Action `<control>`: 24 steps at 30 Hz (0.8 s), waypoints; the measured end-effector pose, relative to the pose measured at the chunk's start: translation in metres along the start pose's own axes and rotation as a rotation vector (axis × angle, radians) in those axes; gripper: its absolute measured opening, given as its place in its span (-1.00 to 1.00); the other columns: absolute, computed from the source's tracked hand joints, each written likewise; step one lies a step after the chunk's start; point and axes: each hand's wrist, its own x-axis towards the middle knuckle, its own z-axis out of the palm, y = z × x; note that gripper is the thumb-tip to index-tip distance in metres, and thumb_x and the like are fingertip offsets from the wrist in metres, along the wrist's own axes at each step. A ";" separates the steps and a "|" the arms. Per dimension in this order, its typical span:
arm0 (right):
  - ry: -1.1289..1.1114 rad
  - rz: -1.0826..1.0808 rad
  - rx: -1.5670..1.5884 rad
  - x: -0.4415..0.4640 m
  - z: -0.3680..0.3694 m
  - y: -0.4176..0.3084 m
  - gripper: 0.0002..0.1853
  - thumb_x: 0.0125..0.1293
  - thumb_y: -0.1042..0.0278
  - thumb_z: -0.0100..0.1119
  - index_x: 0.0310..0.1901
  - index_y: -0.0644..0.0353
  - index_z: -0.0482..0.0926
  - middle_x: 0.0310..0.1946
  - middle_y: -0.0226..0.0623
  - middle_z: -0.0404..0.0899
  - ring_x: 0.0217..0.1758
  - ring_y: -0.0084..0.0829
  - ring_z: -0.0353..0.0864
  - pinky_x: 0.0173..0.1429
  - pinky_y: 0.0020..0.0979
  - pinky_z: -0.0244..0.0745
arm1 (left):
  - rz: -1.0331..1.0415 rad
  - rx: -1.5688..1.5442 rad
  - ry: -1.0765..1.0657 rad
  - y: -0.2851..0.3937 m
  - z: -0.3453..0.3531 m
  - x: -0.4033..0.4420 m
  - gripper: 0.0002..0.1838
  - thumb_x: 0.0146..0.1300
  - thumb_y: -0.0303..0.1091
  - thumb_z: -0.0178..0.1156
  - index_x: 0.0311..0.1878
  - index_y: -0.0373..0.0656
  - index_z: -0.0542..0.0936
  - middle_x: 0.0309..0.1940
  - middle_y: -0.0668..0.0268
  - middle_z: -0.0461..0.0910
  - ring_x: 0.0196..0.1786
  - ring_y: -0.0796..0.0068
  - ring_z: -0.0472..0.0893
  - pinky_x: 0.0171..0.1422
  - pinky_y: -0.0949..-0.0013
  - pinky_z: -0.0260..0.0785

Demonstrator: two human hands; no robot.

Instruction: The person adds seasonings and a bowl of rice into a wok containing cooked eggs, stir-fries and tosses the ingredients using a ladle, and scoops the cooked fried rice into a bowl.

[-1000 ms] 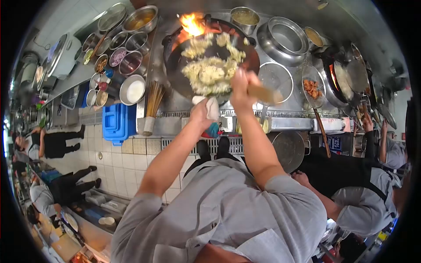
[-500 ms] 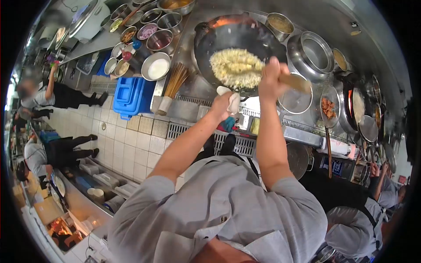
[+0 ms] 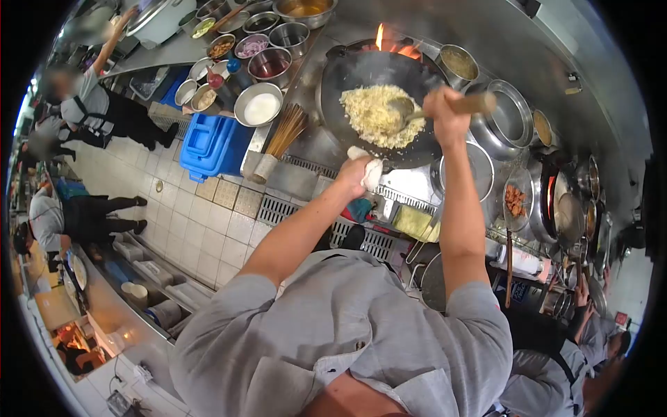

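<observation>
A dark wok [image 3: 351, 71] sits over flames [image 3: 410, 51] that rise past its far rim. Yellowish fried rice [image 3: 372, 118] is heaped in the wok. My right hand [image 3: 447, 115] is closed around the wooden handle of a ladle [image 3: 403, 115], whose bowl rests in the rice. At the near rim, my left hand [image 3: 352, 174] grips a folded white cloth [image 3: 372, 176]; the part of the wok beneath the cloth is hidden.
Left of the wok lie a bamboo brush [image 3: 283, 142], a bowl of white powder or grains [image 3: 261, 108] and a blue bin [image 3: 210, 147]. A strainer [image 3: 479, 174] and metal pots [image 3: 511, 115] stand to the right. Co-workers [image 3: 87, 111] stand on both sides.
The rice has been gathered into a tighter heap, and the ladle's bowl now shows clearly in it. Flames rise higher behind the wok. The camera view has shifted slightly.
</observation>
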 end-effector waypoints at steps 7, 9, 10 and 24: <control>0.020 -0.151 -0.106 0.018 0.049 0.013 -0.67 0.30 0.55 0.23 -0.60 0.21 0.38 -0.59 -0.51 0.47 -0.47 -0.68 0.37 -0.37 -0.52 0.28 | -0.027 0.076 0.102 0.008 -0.009 0.053 -0.80 0.39 -0.32 0.22 -0.09 -0.29 0.60 -0.29 0.20 0.68 -0.34 0.30 0.70 -0.32 0.21 0.60; 0.031 -0.218 -0.240 0.029 0.033 0.061 -0.67 0.36 0.50 0.14 -0.60 0.14 0.38 -0.63 -0.55 0.37 -0.55 -0.63 0.35 -0.44 -0.46 0.28 | -0.008 0.174 0.012 0.007 -0.019 0.060 -0.76 0.38 -0.24 0.27 -0.09 -0.24 0.61 -0.30 0.26 0.68 -0.34 0.37 0.69 -0.35 0.23 0.58; 0.101 -0.178 -0.285 0.047 0.026 0.047 -0.68 0.35 0.50 0.15 -0.59 0.14 0.41 -0.63 -0.53 0.39 -0.56 -0.62 0.37 -0.46 -0.45 0.29 | 0.015 0.214 0.005 0.013 -0.013 0.051 -0.75 0.38 -0.22 0.28 -0.09 -0.22 0.61 -0.30 0.27 0.68 -0.35 0.38 0.69 -0.35 0.25 0.57; 0.381 0.128 -0.079 0.118 -0.009 0.014 -0.80 0.29 0.43 0.08 -0.49 0.28 0.50 -0.60 -0.25 0.45 -0.66 -0.47 0.33 -0.55 -0.48 0.23 | 0.669 1.598 0.702 0.056 -0.178 -0.048 -0.37 0.20 -0.05 0.39 0.13 -0.25 0.36 -0.04 -0.13 0.57 -0.04 -0.25 0.61 0.03 -0.10 0.47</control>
